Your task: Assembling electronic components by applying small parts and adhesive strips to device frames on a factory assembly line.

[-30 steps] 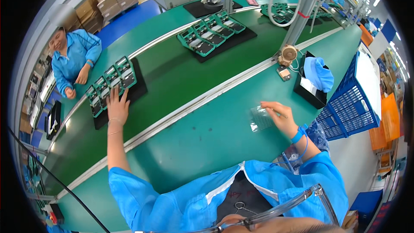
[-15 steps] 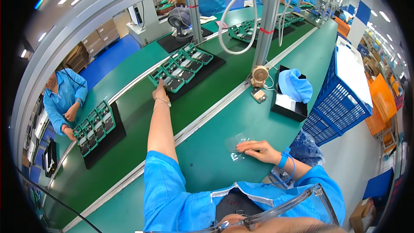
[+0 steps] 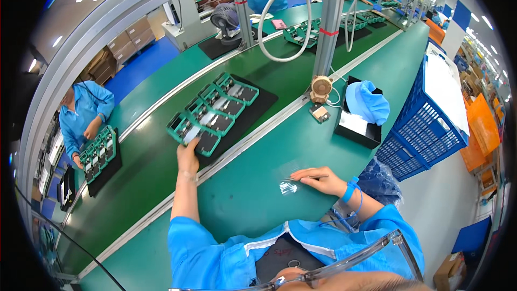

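At the near end of a row of green frames (image 3: 215,121) with dark and silver parts inside, my left hand (image 3: 187,157) has its thumb and fingers closed on the nearest frame's edge. The row rests on a black mat (image 3: 258,109) on the dark green belt. On the near worktop, my right hand (image 3: 322,181) holds a thin metal tool that looks like tweezers (image 3: 316,177) between its fingers. Those fingertips are at the edge of a clear plastic sheet (image 3: 288,186) bearing small whitish strips.
A black box (image 3: 371,139) holds a blue cap (image 3: 368,102). Beside it, a small tan fan (image 3: 321,87) stands near the metal post (image 3: 327,32). Blue crates (image 3: 420,129) are at the right. A co-worker (image 3: 86,108) handles another row of frames (image 3: 99,153) at far left.
The row of frames and its mat have shifted left and nearer. My left hand has drawn back toward me and now grips the nearest frame. My right hand has stayed by the plastic sheet.
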A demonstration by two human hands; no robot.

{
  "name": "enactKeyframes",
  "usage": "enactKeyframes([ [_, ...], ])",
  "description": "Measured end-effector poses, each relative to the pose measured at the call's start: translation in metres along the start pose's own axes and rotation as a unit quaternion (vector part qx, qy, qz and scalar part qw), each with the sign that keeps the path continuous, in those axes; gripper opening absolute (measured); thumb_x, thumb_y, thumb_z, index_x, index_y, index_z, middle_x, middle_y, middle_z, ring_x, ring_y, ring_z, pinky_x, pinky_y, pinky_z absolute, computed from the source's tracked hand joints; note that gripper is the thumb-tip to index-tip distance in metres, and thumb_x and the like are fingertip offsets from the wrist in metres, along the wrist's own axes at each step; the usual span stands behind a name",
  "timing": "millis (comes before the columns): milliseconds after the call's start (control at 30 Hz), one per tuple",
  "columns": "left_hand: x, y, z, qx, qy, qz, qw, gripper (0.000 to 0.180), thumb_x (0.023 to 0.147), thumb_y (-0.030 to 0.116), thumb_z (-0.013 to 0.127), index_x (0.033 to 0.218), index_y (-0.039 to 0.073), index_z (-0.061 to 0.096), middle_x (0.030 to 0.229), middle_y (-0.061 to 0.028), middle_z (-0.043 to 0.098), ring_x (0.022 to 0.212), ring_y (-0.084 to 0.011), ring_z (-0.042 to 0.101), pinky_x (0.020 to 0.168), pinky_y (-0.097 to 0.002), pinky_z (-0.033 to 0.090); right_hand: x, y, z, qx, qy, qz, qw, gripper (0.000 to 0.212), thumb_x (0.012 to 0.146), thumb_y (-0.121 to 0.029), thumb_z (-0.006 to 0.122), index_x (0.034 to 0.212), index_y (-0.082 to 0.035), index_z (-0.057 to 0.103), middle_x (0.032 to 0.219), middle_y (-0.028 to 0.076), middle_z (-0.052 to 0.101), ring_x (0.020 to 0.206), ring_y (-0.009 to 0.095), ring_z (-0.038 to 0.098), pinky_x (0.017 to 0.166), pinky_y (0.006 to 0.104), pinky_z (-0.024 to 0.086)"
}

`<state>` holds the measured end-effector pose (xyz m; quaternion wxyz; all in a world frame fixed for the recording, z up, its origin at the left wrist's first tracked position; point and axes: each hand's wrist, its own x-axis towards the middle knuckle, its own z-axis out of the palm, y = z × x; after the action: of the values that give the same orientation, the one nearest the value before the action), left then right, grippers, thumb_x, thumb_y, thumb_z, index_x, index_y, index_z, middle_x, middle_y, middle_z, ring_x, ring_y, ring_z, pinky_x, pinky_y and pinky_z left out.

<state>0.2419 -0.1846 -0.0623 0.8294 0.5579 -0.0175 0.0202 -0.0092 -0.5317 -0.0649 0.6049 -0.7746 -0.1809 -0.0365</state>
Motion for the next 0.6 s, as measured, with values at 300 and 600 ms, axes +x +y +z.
enactKeyframes([
  [300,-0.222,0.076,-0.132,0.107,0.062,-0.147,0.981,0.048,0.085,0.000,0.062,0.128,-0.007,0.041,0.121,-0.0153,0.058,0.109,-0.0230,0.057,0.096,-0.0353,0.045,0.004,0.010,-0.047,0.204,0.068,0.122,0.969,0.022,0.094,-0.013,0.058,0.107,0.001,0.067,0.109,0.013,0.067,0.102,0.021,0.063,0.090,0.0319,0.050],
  [600,-0.220,0.109,-0.132,0.662,0.025,-0.062,0.746,0.040,0.089,0.025,0.061,0.108,-0.009,0.052,0.115,-0.0256,0.054,0.104,-0.0397,0.052,0.087,-0.0404,0.044,0.034,-0.026,0.067,0.199,0.035,0.114,0.973,0.024,0.096,-0.011,0.051,0.111,0.001,0.065,0.131,0.018,0.055,0.122,0.025,0.051,0.103,0.0346,0.039],
])
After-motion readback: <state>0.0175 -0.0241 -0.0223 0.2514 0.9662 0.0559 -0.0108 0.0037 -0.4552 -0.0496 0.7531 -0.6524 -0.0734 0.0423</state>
